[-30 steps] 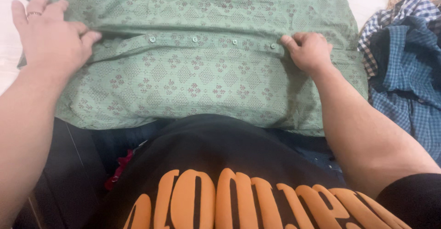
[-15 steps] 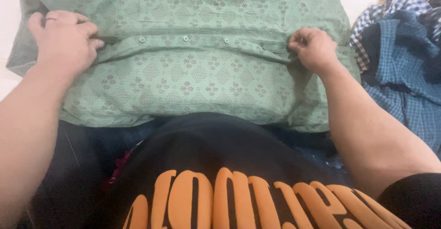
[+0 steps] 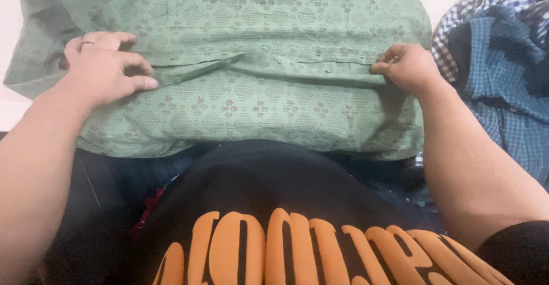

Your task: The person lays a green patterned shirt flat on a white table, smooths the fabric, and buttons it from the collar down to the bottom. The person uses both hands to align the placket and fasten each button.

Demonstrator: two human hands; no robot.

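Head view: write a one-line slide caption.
Both hands pinch the button placket of a green patterned shirt, left hand and right hand at opposite ends, blue checked clothes alongside.

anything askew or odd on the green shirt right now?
Yes: the button placket on the green shirt runs unevenly, puckered and twisted near the left hand, flatter toward the right hand. The sleeve at far left lies crumpled. Checked shirts sit heaped at right.
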